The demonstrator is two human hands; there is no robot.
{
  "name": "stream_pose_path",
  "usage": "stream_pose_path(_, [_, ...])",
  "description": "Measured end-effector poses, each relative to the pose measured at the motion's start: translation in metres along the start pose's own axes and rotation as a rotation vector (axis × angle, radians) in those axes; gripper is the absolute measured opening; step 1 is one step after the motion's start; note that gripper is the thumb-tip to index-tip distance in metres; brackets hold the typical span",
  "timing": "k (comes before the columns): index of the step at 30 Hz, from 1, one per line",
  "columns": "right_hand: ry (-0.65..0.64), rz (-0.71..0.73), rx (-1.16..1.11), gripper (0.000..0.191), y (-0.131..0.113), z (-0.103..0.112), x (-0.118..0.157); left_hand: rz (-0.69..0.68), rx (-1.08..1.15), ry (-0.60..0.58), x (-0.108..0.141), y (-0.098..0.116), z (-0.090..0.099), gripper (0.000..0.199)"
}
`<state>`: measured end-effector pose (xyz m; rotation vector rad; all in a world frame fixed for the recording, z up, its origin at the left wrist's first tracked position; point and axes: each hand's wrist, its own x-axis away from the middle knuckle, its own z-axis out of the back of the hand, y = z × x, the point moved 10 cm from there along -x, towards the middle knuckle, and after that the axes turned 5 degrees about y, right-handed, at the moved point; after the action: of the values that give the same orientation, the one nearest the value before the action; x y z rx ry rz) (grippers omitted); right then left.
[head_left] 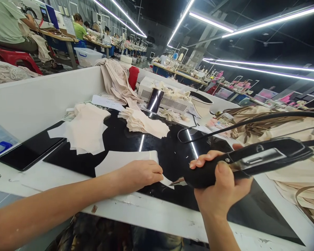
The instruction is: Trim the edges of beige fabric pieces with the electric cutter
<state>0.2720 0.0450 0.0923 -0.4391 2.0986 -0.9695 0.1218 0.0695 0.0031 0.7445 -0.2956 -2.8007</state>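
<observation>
My right hand (pixel 225 184) is wrapped round a black handheld tool (pixel 251 158) with a cable at its back end. The tool's pointed metal tip (pixel 178 182) rests at the right corner of a white cut sheet (pixel 122 160) on the black board (pixel 115 134). Over the sheet's right part lies my left hand (pixel 142 174), its fingers bent together and pressed at the sheet's edge; what they pinch, if anything, is hidden. Beyond, a pile of pale cut pieces (pixel 86 129) lies at the left and a second stack (pixel 143 122) at the middle.
A black phone-like slab (pixel 31 148) lies at the left. Behind the board stand a white vented machine (pixel 170 99), a dark cylinder (pixel 155 100) and a red container (pixel 133 77). Fabric (pixel 300 164) is heaped at the right. The tool's cable (pixel 240 122) arches over the board. People sit beyond the low wall.
</observation>
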Motion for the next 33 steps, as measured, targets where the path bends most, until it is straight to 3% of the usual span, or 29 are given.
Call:
stream_pose_path(7, [-0.006, 0.014, 0.015, 0.046, 0.002, 0.000, 0.001, 0.024, 0.016, 0.007, 0.000, -0.005, 0.001, 0.029])
stream_pose_path(11, [-0.023, 0.046, 0.031, 0.042, 0.003, 0.002, -0.004, 0.087, 0.021, 0.057, 0.001, -0.025, 0.011, 0.031])
stream_pose_path(17, [0.005, 0.120, 0.069, 0.030, 0.010, 0.012, -0.021, 0.207, -0.024, -0.018, 0.005, -0.053, 0.017, 0.025])
stream_pose_path(21, [0.012, 0.118, 0.068, 0.028, 0.015, 0.013, -0.028, 0.245, -0.044, -0.063, 0.006, -0.048, 0.018, 0.022])
stream_pose_path(29, [-0.004, 0.074, 0.045, 0.028, 0.019, 0.004, -0.022, 0.466, -0.029, -0.321, 0.003, -0.033, 0.017, 0.020])
stream_pose_path(33, [-0.025, 0.066, 0.030, 0.029, 0.025, -0.002, -0.020, 0.425, -0.069, -0.300, -0.015, -0.036, 0.025, 0.007])
